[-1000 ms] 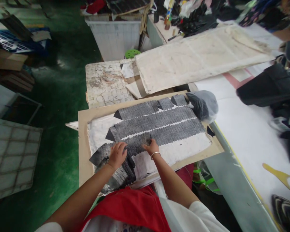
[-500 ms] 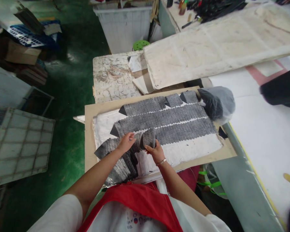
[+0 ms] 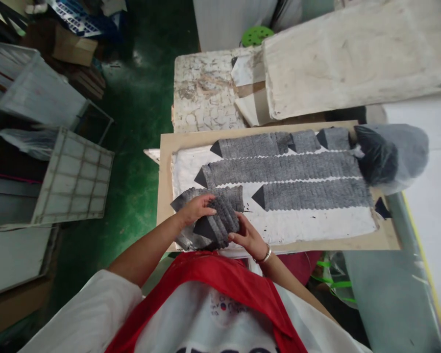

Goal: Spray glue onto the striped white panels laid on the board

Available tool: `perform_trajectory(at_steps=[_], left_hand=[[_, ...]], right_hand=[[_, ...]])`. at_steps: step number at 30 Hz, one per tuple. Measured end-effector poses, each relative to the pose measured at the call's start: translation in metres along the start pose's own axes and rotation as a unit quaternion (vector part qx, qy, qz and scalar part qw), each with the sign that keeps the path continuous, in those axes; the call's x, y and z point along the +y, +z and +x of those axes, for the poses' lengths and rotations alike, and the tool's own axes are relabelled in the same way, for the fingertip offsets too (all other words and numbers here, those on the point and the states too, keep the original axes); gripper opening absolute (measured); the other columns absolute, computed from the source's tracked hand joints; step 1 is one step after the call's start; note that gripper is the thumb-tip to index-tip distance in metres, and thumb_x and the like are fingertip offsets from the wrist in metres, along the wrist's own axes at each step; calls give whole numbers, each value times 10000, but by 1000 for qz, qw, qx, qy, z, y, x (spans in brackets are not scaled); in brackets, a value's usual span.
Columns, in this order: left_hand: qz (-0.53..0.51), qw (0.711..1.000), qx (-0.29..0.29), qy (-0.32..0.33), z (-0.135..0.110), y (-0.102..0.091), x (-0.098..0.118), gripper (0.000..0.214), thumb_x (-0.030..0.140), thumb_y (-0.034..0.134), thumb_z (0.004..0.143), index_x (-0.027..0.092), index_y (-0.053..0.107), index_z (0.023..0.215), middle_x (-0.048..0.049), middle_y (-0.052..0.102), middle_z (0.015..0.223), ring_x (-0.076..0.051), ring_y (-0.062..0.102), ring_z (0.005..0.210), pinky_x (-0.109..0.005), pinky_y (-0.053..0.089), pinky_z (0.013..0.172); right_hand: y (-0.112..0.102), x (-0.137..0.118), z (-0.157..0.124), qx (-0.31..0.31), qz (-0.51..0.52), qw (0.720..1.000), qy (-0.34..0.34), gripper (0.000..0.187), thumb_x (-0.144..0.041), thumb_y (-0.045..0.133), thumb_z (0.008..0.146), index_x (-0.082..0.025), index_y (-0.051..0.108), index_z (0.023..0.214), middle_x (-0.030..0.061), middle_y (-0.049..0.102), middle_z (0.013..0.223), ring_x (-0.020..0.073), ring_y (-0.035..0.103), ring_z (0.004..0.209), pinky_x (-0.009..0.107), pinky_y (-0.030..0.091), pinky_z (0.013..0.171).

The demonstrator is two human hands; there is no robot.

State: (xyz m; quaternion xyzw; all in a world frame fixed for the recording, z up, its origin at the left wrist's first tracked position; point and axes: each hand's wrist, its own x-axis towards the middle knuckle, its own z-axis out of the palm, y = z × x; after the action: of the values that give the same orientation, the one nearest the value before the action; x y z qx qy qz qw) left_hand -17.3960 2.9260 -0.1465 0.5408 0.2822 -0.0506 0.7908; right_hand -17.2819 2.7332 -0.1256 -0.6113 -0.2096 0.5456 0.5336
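My left hand (image 3: 197, 208) and my right hand (image 3: 248, 236) are close together at the front left of a white padded board. Between them is a bunch of grey textured fabric pieces (image 3: 224, 218) with dark pointed ends. The left fingers close on its upper left side; the right thumb and fingers grip its right edge. More grey pieces lie under and beside the left hand. Behind the hands, similar pieces overlap in rows: a back row (image 3: 253, 146), a middle row (image 3: 282, 168) and a front row (image 3: 316, 194) with a dark tip at its left end.
The padded board (image 3: 297, 230) rests on a tan sheet (image 3: 385, 235). A dark bundle in clear plastic (image 3: 393, 157) sits at its right end. Behind stand a cracked white surface (image 3: 206, 93) and a long cream board (image 3: 353, 63). Crates (image 3: 75, 176) stand on the green floor at left.
The view has shifted left, so the scene sits farther right. Both hands have moved off the front row toward the front-left pile and now hold a bunch of pieces. A gap shows in that row.
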Motion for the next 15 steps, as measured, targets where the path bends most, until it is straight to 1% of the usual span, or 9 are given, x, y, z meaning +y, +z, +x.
perform_trajectory(at_steps=[2,4,7,8,9,11,13,14,15], left_hand=[[67,996,56,-5,-24,-17,-21,520,281,714,678,139,599,1165,-84,696,1049,-231,645,945,-387,491,892],[162,980,109,-25,-42,-28,-46,508,250,700,669,144,603,1156,-90,681,1097,-249,627,1005,-400,474,928],[307,937,160,-54,-55,-30,-79,488,216,658,705,160,586,1184,-98,672,1097,-260,620,1018,-408,481,913],[351,919,172,-46,-58,-28,-87,484,220,644,730,168,572,1206,-98,671,1085,-258,624,1004,-406,487,898],[396,899,184,-25,-59,-25,-94,482,232,635,753,176,556,1225,-99,669,1079,-257,623,996,-406,487,893],[482,849,211,40,-62,-19,-100,462,272,631,789,187,538,1234,-104,658,1090,-265,608,1015,-422,469,912],[553,795,231,94,-63,-14,-103,394,303,617,822,190,550,1193,-119,645,1107,-283,585,1050,-439,440,932],[579,774,232,107,-63,-12,-104,343,305,605,836,193,563,1158,-122,645,1100,-288,581,1054,-436,434,925],[597,762,226,107,-63,-11,-105,295,299,592,846,194,573,1121,-122,650,1081,-287,587,1036,-418,439,899]], right_hand=[[14,10,-2,-24,-10,999,19,660,-541,697,650,-210,496,1184,50,631,1047,196,630,899,295,541,711],[27,26,-3,-27,-41,997,53,532,-540,626,712,-202,524,1109,21,645,864,177,651,738,277,535,590],[40,47,-2,5,-126,987,102,270,-421,605,766,-197,554,907,-37,587,594,153,611,515,240,471,466],[40,51,-1,21,-159,981,111,208,-382,613,772,-195,560,847,-47,566,539,147,590,471,237,455,458],[38,53,1,41,-193,974,116,172,-356,618,780,-193,567,802,-46,560,514,144,578,455,243,453,472],[25,50,10,99,-257,955,112,161,-342,615,811,-182,596,807,-14,609,580,157,607,531,276,483,567],[5,42,25,177,-312,928,101,213,-342,610,843,-161,609,956,48,677,813,187,651,741,324,502,722],[-6,38,34,216,-333,913,98,276,-332,621,848,-149,590,1053,78,674,961,201,646,859,347,493,799],[-17,34,45,245,-349,899,99,338,-320,635,851,-138,564,1127,100,648,1078,210,630,947,366,482,852]])
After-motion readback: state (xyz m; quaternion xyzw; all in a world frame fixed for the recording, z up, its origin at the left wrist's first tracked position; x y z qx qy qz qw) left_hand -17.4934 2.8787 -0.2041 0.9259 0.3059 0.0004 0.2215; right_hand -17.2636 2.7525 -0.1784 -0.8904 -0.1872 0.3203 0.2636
